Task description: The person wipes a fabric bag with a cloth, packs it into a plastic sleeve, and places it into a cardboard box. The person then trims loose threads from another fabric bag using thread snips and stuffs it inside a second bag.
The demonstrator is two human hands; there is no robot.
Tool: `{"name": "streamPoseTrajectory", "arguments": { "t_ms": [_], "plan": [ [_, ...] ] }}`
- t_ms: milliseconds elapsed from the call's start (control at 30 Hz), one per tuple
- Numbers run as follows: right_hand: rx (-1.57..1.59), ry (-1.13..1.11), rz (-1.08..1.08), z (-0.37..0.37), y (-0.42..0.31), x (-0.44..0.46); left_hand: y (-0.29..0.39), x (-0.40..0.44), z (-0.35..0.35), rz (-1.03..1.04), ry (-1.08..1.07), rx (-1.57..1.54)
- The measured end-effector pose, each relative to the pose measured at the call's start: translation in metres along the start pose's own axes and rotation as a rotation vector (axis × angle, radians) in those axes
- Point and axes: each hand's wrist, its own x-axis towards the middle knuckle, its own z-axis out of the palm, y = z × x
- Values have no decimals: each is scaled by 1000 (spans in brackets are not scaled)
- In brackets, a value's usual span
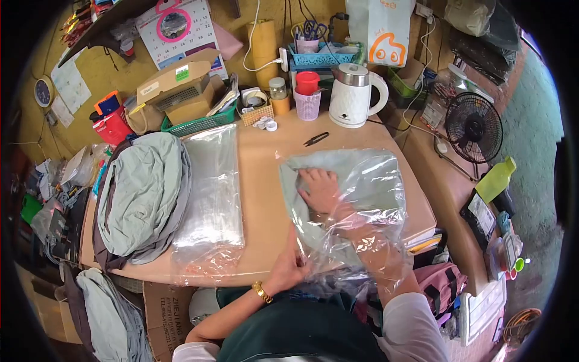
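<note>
A clear plastic bag point(377, 181) lies on the near right part of the table, with folded pale grey-green fabric point(359, 158) inside it. My right hand point(321, 188) reaches into the bag, its fingers spread flat on the fabric; plastic covers the forearm. At the bag's near left edge, my left hand point(289, 265) has its fingers closed on the plastic, a gold watch on that wrist. A stack of clear plastic bags point(211, 187) lies left of the middle. Farther left is a heap of grey-green and dark grey fabric point(142, 199).
Thread snips point(316, 139) lie beyond the bag. Along the back stand a white electric kettle point(353, 99), a pink cup point(307, 105), a jar and a green basket point(199, 119). A black fan point(474, 128) stands at the right. More fabric point(114, 311) hangs below the table's left edge.
</note>
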Motion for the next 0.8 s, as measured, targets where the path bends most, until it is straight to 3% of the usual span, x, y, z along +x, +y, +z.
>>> {"name": "streamPoseTrajectory", "arguments": {
  "t_ms": [33, 133, 167, 200, 233, 267, 333, 367, 433, 467, 533, 667, 800],
  "plan": [
    [9, -104, 140, -13, -7, 10, 11, -11, 1, 134, -82, 26],
    [107, -201, 195, 1, 7, 10, 7, -15, -5, 331, -169, -46],
    [106, -202, 190, 3, 7, 8, 12, -14, -19, 68, -128, -331],
    [35, -117, 23, 6, 5, 2, 14, -14, -31, -201, -85, -613],
    [-34, -35, -145, 6, 2, -3, 9, -5, -36, -225, -102, -868],
    [-30, -42, -148, 5, 0, -8, 4, -2, -35, -230, -97, -875],
    [-35, -324, -175, 1, -3, -13, 1, 2, -30, -111, -80, -520],
    [-34, -329, -178, -1, -4, -11, -6, 5, -25, -5, -85, -445],
    [121, -430, 133, -4, -5, -5, -11, 5, -19, 15, -71, -390],
    [123, -433, 131, 2, -9, -10, -13, 5, -17, 39, -62, -326],
    [-19, -217, -65, 9, -26, -17, -16, 7, -16, 107, -47, -240],
    [-52, -343, 32, 2, -39, 4, -36, 7, 0, 196, -85, -230],
    [-72, -298, -39, 6, -51, -8, -13, -22, -5, 22, -210, -339]
  ]
}}
